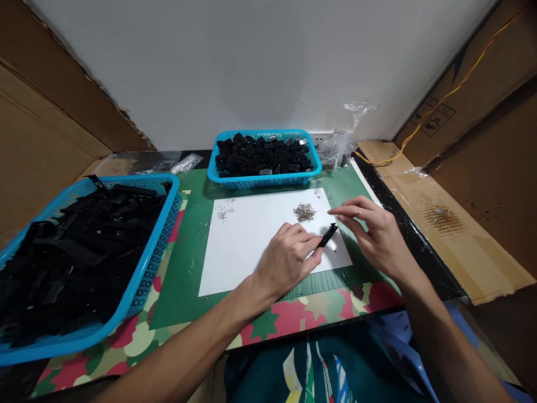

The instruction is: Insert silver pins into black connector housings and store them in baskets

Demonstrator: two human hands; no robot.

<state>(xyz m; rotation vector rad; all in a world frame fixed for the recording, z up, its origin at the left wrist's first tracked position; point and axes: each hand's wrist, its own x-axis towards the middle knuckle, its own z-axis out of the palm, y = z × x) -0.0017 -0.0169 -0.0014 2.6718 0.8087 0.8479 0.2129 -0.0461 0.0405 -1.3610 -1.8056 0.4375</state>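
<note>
My left hand rests over the white sheet, its fingers closed around a narrow black plastic piece. The piece tilts up to the right, and its notched end sticks out past my fingertips. Just right of that end is my right hand, thumb and index finger drawn together in a pinch. Whatever sits between those fingertips, if anything, is too small to make out. A small pile of tiny brownish metal parts lies on the sheet beyond my left hand. Tiny silvery parts are scattered at the sheet's far left.
A blue basket full of long black pieces stands at the left. Another blue basket holds short black pieces at the back, against the wall. Clear plastic bags and a yellow cable lie at the right rear. Cardboard flanks the table.
</note>
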